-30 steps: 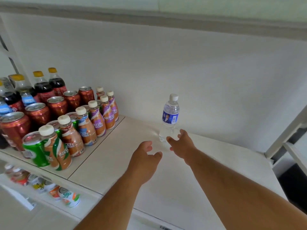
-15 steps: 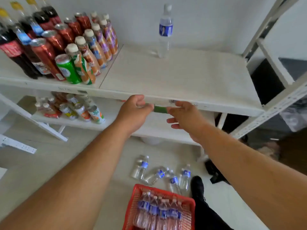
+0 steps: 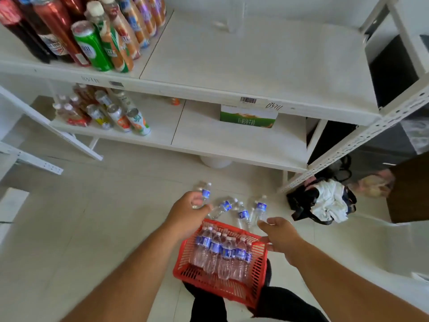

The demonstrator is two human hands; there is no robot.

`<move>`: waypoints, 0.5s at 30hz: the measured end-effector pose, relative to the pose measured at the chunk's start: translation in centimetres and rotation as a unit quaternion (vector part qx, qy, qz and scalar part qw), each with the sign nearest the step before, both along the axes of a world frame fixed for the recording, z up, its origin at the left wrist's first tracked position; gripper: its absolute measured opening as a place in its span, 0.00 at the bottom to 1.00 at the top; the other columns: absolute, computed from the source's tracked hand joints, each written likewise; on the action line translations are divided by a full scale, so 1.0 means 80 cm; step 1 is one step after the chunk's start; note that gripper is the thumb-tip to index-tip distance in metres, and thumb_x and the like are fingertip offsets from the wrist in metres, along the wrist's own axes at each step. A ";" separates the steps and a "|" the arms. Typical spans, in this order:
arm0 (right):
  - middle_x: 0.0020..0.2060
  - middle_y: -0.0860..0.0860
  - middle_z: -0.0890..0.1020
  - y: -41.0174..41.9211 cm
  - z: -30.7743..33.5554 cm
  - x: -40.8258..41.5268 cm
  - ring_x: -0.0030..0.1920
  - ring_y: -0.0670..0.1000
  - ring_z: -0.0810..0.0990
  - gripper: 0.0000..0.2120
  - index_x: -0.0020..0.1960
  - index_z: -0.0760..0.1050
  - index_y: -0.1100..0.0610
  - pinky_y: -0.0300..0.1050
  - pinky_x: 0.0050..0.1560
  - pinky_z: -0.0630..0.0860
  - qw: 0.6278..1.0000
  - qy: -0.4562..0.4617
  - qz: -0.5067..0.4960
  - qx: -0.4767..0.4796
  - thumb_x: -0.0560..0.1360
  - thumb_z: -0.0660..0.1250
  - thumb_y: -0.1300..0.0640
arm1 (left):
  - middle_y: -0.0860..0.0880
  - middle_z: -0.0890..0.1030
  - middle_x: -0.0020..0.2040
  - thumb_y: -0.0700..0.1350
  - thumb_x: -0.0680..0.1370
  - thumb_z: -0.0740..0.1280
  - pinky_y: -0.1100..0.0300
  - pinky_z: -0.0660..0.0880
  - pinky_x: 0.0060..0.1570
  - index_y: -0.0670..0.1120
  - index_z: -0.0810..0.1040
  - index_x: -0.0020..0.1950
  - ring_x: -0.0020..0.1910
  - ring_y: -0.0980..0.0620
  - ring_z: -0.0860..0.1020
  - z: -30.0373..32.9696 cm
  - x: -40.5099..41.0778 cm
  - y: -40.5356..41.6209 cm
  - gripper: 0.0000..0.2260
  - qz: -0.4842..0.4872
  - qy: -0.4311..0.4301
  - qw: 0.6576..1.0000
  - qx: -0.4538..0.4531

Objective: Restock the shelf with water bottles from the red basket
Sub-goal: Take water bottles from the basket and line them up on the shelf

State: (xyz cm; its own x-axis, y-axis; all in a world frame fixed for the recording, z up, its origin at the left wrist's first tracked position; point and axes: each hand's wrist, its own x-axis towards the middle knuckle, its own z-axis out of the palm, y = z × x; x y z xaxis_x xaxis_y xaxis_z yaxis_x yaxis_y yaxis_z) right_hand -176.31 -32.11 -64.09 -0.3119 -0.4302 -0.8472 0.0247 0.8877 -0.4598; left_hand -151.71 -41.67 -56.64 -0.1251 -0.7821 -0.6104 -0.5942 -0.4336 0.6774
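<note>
Dropped from the shelf edge since half a second ago: both hands, now low over the red basket on the floor. Left hand loosely curled, empty, beside a floor bottle. Right hand spread open, empty, just over the basket's far right corner. Packed in the basket, water bottles side by side, long axes running front to back, caps pointing away toward the shelf. Beyond the basket, three more loose bottles on the floor, caps pointing away. Cans and drink bottles crowding the shelf's left end.
</note>
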 end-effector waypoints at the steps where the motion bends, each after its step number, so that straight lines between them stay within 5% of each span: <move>1: 0.49 0.56 0.87 0.005 -0.015 -0.005 0.44 0.56 0.89 0.24 0.68 0.71 0.54 0.60 0.56 0.85 1.000 0.002 0.014 0.015 0.77 0.74 0.48 | 0.54 0.80 0.63 0.51 0.78 0.72 0.60 0.74 0.53 0.51 0.74 0.70 0.56 0.56 0.79 -0.012 -0.006 0.008 0.21 0.012 -0.002 1.000 0.014; 6: 0.38 0.56 0.83 0.023 -0.096 -0.024 0.37 0.56 0.82 0.09 0.47 0.80 0.56 0.53 0.47 0.85 0.994 -0.001 0.073 0.082 0.75 0.72 0.50 | 0.54 0.81 0.60 0.49 0.79 0.72 0.67 0.72 0.45 0.50 0.75 0.66 0.57 0.55 0.80 -0.100 -0.047 0.045 0.17 0.025 -0.015 0.996 0.087; 9: 0.35 0.55 0.81 0.030 -0.154 -0.029 0.34 0.54 0.80 0.10 0.48 0.80 0.57 0.47 0.38 0.78 0.990 0.009 0.081 0.113 0.76 0.70 0.50 | 0.51 0.81 0.64 0.50 0.77 0.72 0.61 0.75 0.52 0.49 0.76 0.68 0.59 0.54 0.80 -0.166 -0.063 0.061 0.20 0.003 -0.033 0.991 0.133; 15: 0.36 0.53 0.82 0.061 -0.312 -0.006 0.37 0.55 0.83 0.11 0.42 0.77 0.54 0.51 0.43 0.83 0.984 0.009 0.065 0.166 0.76 0.72 0.48 | 0.53 0.79 0.66 0.53 0.77 0.71 0.54 0.75 0.62 0.51 0.74 0.72 0.62 0.53 0.78 -0.309 -0.066 0.078 0.24 -0.063 -0.068 0.975 0.200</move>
